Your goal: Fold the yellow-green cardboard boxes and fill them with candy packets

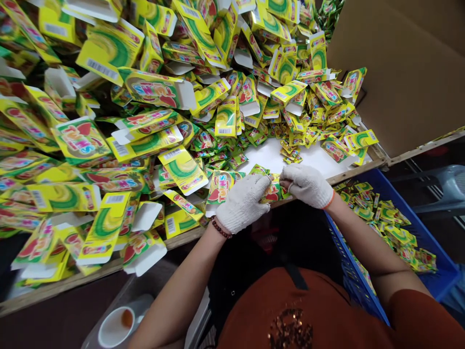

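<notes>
Because the small printed carton (273, 189) looks like thin, creasable card, light, even pressure should keep its corners square. At the bench's (269, 151) edge, the knit-gloved left hand (244, 201) grips one end; the right hand (307, 185) pinches the other. Beyond lie glossy, crinkled sachets (205, 140) and heaped rectangular cartons (82, 141); below, a blue plastic crate (445, 277).

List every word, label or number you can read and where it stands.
Box beside the left hand: large "T…S", middle letters unclear; smaller print unreadable.
Item between both hands: lettering partly covered, unclear.
Yellow box with barcode: digits and brand too small.
Sachets in the blue crate: too blurred.
</notes>
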{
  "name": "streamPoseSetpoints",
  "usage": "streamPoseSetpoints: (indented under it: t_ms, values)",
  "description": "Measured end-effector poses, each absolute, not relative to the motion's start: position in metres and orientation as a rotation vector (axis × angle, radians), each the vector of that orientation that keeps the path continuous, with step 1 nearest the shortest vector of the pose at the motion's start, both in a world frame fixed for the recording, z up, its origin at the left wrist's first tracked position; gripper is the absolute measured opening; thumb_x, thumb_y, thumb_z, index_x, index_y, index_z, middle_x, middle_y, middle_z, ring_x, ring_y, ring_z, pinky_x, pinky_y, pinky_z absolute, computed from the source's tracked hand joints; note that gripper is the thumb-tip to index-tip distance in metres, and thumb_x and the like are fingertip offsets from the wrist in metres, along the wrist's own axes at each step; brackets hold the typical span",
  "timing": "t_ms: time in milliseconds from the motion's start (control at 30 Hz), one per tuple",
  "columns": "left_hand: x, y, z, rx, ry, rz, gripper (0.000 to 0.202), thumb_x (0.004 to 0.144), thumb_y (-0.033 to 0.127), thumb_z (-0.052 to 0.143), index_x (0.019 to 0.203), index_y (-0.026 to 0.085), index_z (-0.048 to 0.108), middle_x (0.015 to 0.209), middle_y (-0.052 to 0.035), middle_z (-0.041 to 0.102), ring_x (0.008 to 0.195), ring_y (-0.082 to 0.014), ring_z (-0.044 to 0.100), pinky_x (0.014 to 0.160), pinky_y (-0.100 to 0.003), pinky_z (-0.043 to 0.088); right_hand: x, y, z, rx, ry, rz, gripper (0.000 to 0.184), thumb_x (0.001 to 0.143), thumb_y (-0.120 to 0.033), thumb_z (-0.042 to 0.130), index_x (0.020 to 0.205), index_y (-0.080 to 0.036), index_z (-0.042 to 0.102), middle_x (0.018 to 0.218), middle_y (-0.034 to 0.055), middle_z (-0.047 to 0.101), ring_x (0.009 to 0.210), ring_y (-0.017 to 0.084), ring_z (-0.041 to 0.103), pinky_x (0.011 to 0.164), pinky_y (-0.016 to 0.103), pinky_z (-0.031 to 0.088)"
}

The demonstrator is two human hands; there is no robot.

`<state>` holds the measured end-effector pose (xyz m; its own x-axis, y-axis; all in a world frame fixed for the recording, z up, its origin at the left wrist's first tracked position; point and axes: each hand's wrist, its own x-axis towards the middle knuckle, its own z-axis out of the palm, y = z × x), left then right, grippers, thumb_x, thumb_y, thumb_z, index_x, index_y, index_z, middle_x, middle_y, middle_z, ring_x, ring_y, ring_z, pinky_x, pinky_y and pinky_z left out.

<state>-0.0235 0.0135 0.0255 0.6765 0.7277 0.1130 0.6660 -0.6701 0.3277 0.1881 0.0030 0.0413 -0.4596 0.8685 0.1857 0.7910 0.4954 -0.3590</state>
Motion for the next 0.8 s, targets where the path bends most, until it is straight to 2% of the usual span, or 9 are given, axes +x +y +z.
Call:
streamPoseSetpoints:
  t_ms: [133,200,300,400,533,700,800]
  values:
    - [-0.017,0.011,0.025,2.573,1.221,0.351,0.037,0.077,0.021,0.064,0.113,0.017,0.057,0.109,-0.0109,0.064,0.102,-0.0298,0.061,0.086,-0.041,0.05,0.178,-0.004,0.041,-1.578,-2.355,0.09,0.018,0.091,-0.02,0.049,0.091,-0.017,0.066,0.084,0.0094,0.064,0.073,0.02,0.051,0.067,0.031,0.032]
    - [-0.014,0.006,0.023,2.528,1.287,0.369,0.034,0.077,0.022,0.064,0.111,0.018,0.057,0.108,-0.0104,0.064,0.101,-0.0288,0.061,0.085,-0.039,0.05,0.173,-0.008,0.038,-1.618,-2.299,0.078,0.018,0.091,-0.019,0.048,0.091,-0.017,0.066,0.084,0.0099,0.064,0.074,0.021,0.052,0.067,0.032,0.033]
    - [-0.013,0.0,0.021,2.497,1.306,0.39,0.036,0.078,0.022,0.065,0.113,0.018,0.057,0.108,-0.0105,0.064,0.103,-0.0288,0.06,0.086,-0.039,0.05,0.174,-0.009,0.03,-1.555,-2.169,0.256,0.015,0.089,-0.019,0.051,0.09,-0.016,0.066,0.086,0.0096,0.064,0.079,0.021,0.055,0.072,0.031,0.039]
    - [-0.018,0.0,0.02,2.501,1.212,0.397,0.039,0.081,0.026,0.066,0.119,0.018,0.056,0.108,-0.0099,0.063,0.104,-0.0284,0.059,0.088,-0.039,0.05,0.185,-0.007,0.026,-1.417,-2.027,0.631,0.012,0.084,-0.022,0.058,0.092,-0.017,0.065,0.087,0.0062,0.065,0.083,0.02,0.058,0.076,0.03,0.044]
    - [-0.022,0.006,0.019,2.478,1.13,0.449,0.039,0.084,0.034,0.068,0.117,0.018,0.056,0.106,-0.0097,0.063,0.105,-0.0273,0.059,0.089,-0.038,0.049,0.198,-0.006,0.03,-1.371,-1.871,0.994,0.026,0.079,-0.028,0.066,0.102,-0.017,0.066,0.094,0.0039,0.068,0.088,0.02,0.061,0.081,0.032,0.048]
    - [-0.02,0.005,0.017,2.494,1.106,0.427,0.041,0.081,0.031,0.071,0.117,0.017,0.057,0.108,-0.0098,0.064,0.104,-0.0271,0.059,0.088,-0.037,0.05,0.201,-0.009,0.034,-1.368,-1.858,1.053,0.03,0.079,-0.033,0.067,0.104,-0.017,0.065,0.095,0.0038,0.067,0.088,0.019,0.059,0.081,0.032,0.048]
    - [-0.017,0.003,0.015,2.518,1.109,0.4,0.04,0.08,0.025,0.069,0.117,0.017,0.057,0.111,-0.01,0.065,0.104,-0.0271,0.06,0.089,-0.038,0.05,0.196,-0.01,0.027,-1.37,-1.9,0.952,0.028,0.08,-0.026,0.063,0.106,-0.017,0.061,0.095,0.0043,0.065,0.086,0.019,0.059,0.08,0.032,0.049]
